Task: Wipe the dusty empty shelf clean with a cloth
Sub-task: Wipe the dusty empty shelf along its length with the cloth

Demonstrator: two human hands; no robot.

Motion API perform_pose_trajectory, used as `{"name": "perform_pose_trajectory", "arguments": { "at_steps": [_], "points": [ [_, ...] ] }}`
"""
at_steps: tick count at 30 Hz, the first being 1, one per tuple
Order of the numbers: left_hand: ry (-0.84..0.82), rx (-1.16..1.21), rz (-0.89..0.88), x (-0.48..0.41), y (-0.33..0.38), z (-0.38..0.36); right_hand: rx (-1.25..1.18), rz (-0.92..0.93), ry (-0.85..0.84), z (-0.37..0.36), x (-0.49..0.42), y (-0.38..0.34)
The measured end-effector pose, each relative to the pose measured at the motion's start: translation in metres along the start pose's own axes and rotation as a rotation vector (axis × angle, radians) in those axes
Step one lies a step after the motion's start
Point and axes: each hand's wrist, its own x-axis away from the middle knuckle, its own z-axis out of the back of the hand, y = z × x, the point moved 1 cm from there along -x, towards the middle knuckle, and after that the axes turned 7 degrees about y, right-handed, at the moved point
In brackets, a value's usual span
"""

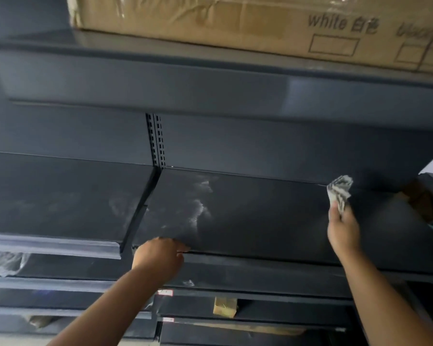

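Note:
A dark metal shelf (260, 216) spans the middle of the view, with pale dust smears (200, 208) on its left part. My right hand (343, 231) is raised over the shelf's right side and grips a crumpled grey-and-white patterned cloth (340, 191), which sticks up above the fingers. My left hand (160, 253) rests on the shelf's front edge near its left end, fingers curled over the lip. The shelf bears nothing in its middle.
A large cardboard box (235, 18) sits on the upper shelf (135, 78). A neighbouring dusty shelf (60, 196) lies to the left. Slotted uprights (155, 141) stand at the back. Packaged goods (430, 196) crowd the far right. Lower shelves hold a small box (224, 307) and plastic wrap (5, 263).

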Motion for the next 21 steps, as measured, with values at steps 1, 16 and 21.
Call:
{"name": "perform_pose_trajectory", "arguments": {
  "at_steps": [1,16,21],
  "points": [
    [0.000,0.013,-0.009,0.001,-0.002,-0.002,0.030,0.064,-0.040,-0.001,0.016,0.001],
    [0.343,0.023,-0.079,0.029,-0.127,0.020,0.126,0.370,-0.537,-0.184,0.245,-0.162],
    [0.269,-0.087,0.026,0.027,-0.176,0.030,-0.931,-0.642,-0.573,-0.199,0.253,-0.218]
  ]
}}
